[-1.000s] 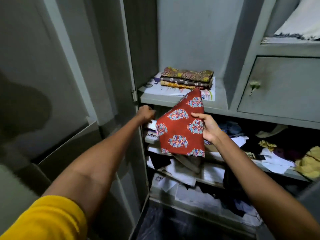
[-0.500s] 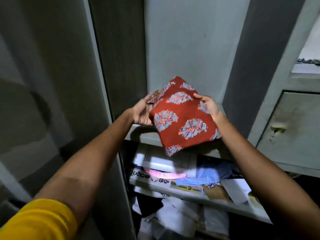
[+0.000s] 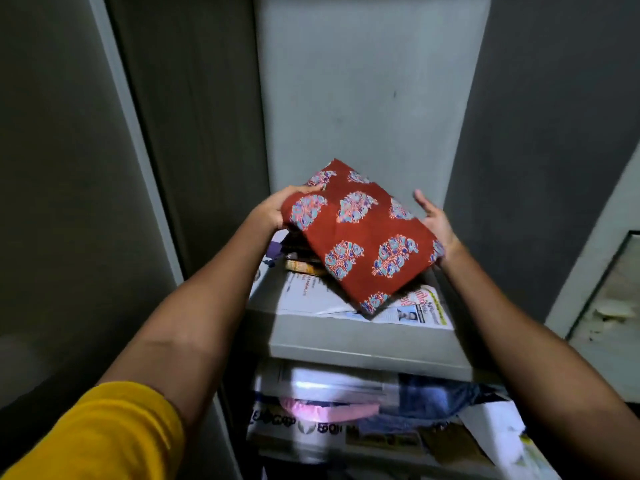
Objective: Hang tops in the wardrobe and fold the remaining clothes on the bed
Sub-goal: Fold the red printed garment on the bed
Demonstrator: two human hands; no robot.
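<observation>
A folded red cloth with blue flower prints [image 3: 363, 233] lies tilted over a small stack of folded clothes [image 3: 299, 261] on the wardrobe's grey shelf [image 3: 363, 344]. My left hand [image 3: 273, 211] grips the cloth's left edge, thumb on top. My right hand [image 3: 434, 225] supports its right edge from below with fingers spread and straight. Most of the stack is hidden under the red cloth.
Newspaper [image 3: 408, 310] lines the shelf. The shelf below holds more newspaper, a pink item [image 3: 329, 408] and blue fabric [image 3: 433, 400]. The wardrobe door [image 3: 69, 202] stands at the left, a grey drawer front [image 3: 609, 296] at the right.
Both hands have carried the red cloth up and into the shelf, onto the stack. My right hand has loosened from gripping to open fingers.
</observation>
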